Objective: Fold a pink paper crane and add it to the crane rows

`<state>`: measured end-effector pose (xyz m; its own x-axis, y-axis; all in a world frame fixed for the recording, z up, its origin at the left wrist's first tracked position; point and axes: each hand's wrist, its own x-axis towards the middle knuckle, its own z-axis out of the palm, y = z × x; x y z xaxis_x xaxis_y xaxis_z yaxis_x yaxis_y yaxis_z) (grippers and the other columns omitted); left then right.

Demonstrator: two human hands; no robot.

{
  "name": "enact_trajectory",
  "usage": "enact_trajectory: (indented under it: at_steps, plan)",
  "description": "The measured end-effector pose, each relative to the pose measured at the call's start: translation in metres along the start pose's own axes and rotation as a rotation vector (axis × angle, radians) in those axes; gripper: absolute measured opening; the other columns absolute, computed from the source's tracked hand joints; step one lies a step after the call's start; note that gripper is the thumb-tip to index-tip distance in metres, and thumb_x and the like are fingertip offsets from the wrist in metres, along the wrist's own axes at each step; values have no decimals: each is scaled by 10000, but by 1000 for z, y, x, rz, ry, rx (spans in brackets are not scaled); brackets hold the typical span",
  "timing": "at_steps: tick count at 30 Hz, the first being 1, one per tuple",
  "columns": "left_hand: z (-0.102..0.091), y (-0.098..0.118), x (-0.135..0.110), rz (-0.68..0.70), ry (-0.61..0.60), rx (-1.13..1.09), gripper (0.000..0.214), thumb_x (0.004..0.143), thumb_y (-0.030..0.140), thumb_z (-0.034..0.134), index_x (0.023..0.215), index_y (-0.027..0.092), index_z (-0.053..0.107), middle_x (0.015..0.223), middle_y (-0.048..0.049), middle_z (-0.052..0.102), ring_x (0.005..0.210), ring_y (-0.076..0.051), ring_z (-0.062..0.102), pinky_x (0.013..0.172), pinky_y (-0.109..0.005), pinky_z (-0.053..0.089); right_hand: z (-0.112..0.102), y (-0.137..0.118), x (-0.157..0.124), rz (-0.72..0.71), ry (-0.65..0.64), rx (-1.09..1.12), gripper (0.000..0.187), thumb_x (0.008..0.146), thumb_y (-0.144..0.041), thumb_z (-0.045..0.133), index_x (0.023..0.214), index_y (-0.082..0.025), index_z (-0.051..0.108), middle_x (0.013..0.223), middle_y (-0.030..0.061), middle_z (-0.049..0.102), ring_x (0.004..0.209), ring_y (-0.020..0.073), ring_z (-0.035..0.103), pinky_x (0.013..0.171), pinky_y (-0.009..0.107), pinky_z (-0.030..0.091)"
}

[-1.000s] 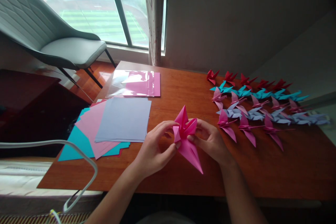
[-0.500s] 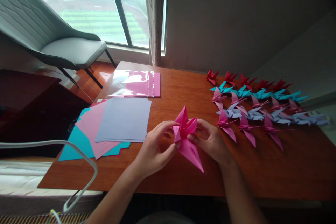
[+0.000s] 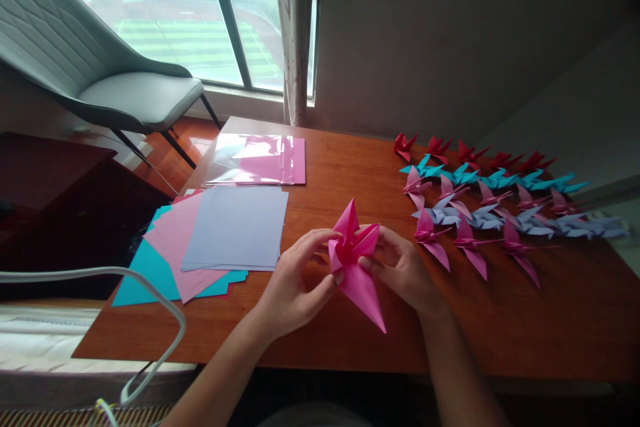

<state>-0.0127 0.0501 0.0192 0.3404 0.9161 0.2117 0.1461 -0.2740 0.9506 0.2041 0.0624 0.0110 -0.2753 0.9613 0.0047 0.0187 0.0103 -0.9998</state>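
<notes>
A half-folded pink paper crane (image 3: 356,267) is held just above the wooden table (image 3: 330,340), one pointed flap up and a long one pointing down toward me. My left hand (image 3: 295,287) pinches its left side between thumb and fingers. My right hand (image 3: 400,267) grips its right side, fingers curled round the fold. Both hands are closed on the paper.
Rows of finished cranes (image 3: 495,207) in red, teal, pink and lilac lie to the right. A fanned stack of coloured sheets (image 3: 210,233) lies left, a plastic sleeve of pink paper (image 3: 257,160) behind it. A grey chair (image 3: 100,80) stands by the window; a white cable (image 3: 150,293) loops at lower left.
The pink crane has been shifted very slightly between the fingers, its upper flaps a little higher. Both hands stay where they were.
</notes>
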Motion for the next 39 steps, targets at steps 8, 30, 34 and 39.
enact_trajectory:
  at_steps: [8,30,34,39]
  plan:
    - [1,0,0,-159,55,-245,454,896,252,706,1333,218,590,1367,-122,634,1195,-272,643,992,-336,539,0,-4,-2,6,20,7,415,832,-383,785,1214,-267,671,1342,66,654,1254,271,614,1022,373,545]
    - [3,1,3,-408,165,-772,678,812,284,807,1436,235,547,1278,-118,706,1154,-283,664,829,-276,562,-1,0,-5,5,90,147,559,810,-438,792,1310,-262,614,1415,87,623,1321,288,579,1106,427,489]
    - [3,0,3,-429,176,-825,654,820,275,799,1426,231,557,1233,-110,725,1018,-233,707,694,-216,540,-1,-1,-5,42,100,94,663,755,-517,815,1339,-284,604,1367,88,657,1317,324,579,1114,468,482]
    - [4,1,4,-449,146,-913,654,831,248,782,1438,238,537,1224,-97,727,1017,-213,710,730,-210,548,2,-6,-6,76,106,136,778,696,-539,851,1372,-278,569,1348,110,664,1320,357,574,1113,500,478]
